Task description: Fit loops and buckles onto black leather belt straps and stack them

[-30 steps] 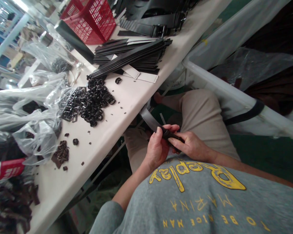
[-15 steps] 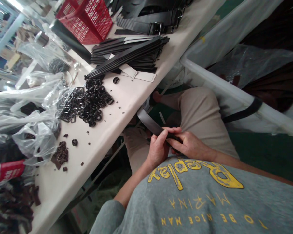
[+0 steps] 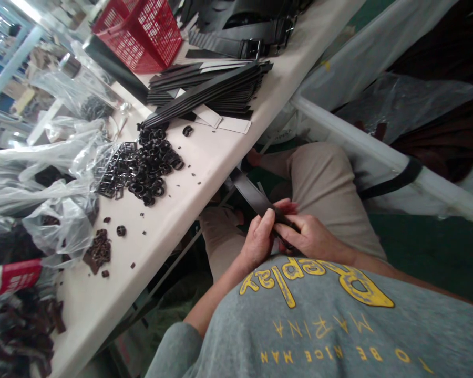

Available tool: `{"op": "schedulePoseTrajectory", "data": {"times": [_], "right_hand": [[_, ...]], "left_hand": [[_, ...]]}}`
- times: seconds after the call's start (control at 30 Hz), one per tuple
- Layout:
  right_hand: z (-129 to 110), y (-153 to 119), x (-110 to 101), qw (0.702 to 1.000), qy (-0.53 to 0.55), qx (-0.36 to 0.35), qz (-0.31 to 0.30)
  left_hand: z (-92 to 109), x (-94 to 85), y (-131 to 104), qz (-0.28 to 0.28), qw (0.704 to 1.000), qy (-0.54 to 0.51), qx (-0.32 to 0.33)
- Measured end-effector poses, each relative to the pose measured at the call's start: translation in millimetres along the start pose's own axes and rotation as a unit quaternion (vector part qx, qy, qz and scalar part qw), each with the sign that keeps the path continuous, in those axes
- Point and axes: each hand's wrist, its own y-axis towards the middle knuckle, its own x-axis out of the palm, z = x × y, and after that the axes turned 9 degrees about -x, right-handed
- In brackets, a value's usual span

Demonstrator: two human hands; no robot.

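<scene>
A black strap (image 3: 251, 192) is held in front of my shirt, over my lap, one end reaching up toward the table edge. My left hand (image 3: 260, 236) is closed round it, thumb lying on top. My right hand (image 3: 309, 233) grips the same strap at its lower end, close beside the left. What lies between the fingers is partly hidden. On the table are a pile of black rings and buckles (image 3: 153, 165) and a stack of black straps (image 3: 208, 92) with pale strips (image 3: 234, 125) among them.
The white table (image 3: 169, 220) runs diagonally, its edge left of my hands. It bears a red basket (image 3: 142, 39), clear plastic bags (image 3: 59, 220), small brown pieces (image 3: 99, 247) and finished-looking black belts (image 3: 236, 44). A white rail (image 3: 362, 134) crosses at right.
Both hands have shifted slightly to the right with the strap. The strap's far end has moved right and up, and now looks straighter.
</scene>
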Motion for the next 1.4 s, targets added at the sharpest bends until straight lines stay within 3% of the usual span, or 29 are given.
{"op": "schedulePoseTrajectory", "data": {"times": [0.1,0.2,0.47,0.7,0.9,1.03,1.2,1.4], "right_hand": [[-3,3,-1,0.999,0.004,0.032,0.027],[0,5,1,0.998,-0.005,0.058,0.029],[4,6,4,0.995,0.06,0.086,0.0],[10,9,6,0.998,0.01,0.06,-0.018],[17,10,6,0.999,-0.001,0.037,-0.023],[15,6,6,0.998,0.034,0.042,-0.018],[8,-1,7,0.998,0.044,0.053,-0.003],[16,-2,7,0.998,0.042,0.042,-0.01]], "left_hand": [[-2,4.5,-1,0.028,0.998,-0.051,0.028],[-2,6.5,-1,0.056,0.994,-0.089,0.013],[0,11.1,0,0.056,0.985,-0.161,0.002],[1,14.6,-2,0.078,0.985,-0.153,0.015],[-2,7.8,-2,0.08,0.992,-0.084,0.041],[-3,2.0,-1,0.062,0.996,-0.033,0.055],[-1,-0.6,-1,0.028,0.999,0.001,0.018],[-2,-4.7,-3,-0.044,0.998,0.001,-0.037]]}}
